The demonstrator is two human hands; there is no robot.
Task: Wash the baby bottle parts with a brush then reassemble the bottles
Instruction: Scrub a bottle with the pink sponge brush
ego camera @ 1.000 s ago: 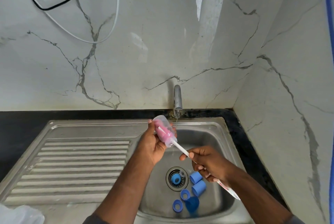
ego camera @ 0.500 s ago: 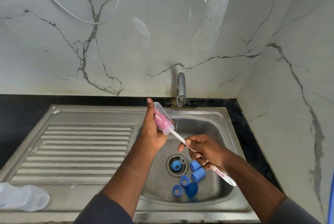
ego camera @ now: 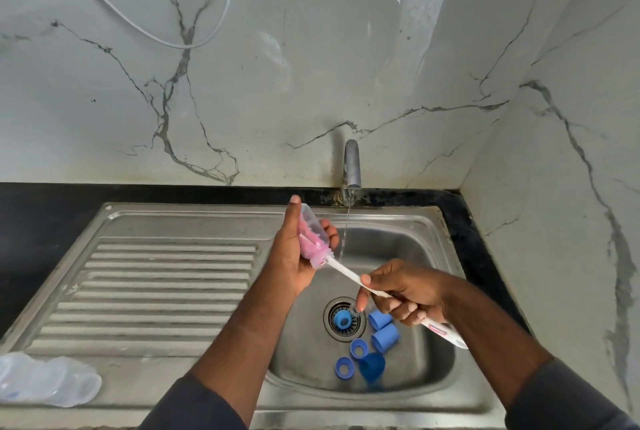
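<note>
Tilting over the sink (ego camera: 398,218) in the head view, a clear bottle (ego camera: 313,239) is gripped by the left hand (ego camera: 294,259), fingers curled round it. A pink-headed brush (ego camera: 341,268) is pushed inside it, its white handle pinched by the right hand (ego camera: 405,294). Water is run thinly from the tap (ego camera: 351,162) just beside the bottle. Blue caps (ego camera: 385,336) and blue rings (ego camera: 359,349) are scattered near the drain; clear parts (ego camera: 45,379) are left on the drainboard (ego camera: 166,277).

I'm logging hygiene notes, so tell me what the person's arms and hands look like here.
The left hand and right hand are bare: no gloves, and no rings or watch show. The left sleeve and right sleeve are dark grey, long, and pushed up, leaving the forearms uncovered.
</note>
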